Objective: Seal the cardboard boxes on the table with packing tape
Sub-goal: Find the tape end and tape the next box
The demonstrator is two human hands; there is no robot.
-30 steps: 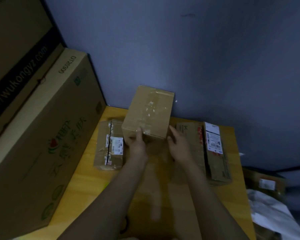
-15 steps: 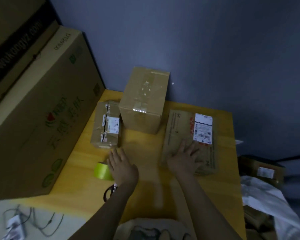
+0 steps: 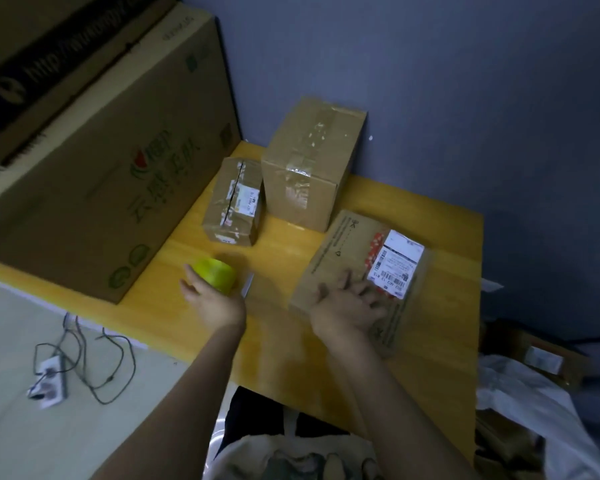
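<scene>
A power strip and loose cables lie on the floor.

Three cardboard boxes and one roll of yellow-green tape on a desk; two large cartons stacked alongside, one power strip on the floor.

The tall box is matt cardboard under glossy clear tape, the table smooth yellow wood, the tape roll shiny plastic.

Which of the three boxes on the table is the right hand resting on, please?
The flat box at the right, bearing the barcode label: the right hand lies on it. The tall box and small box behind are untouched.
</scene>
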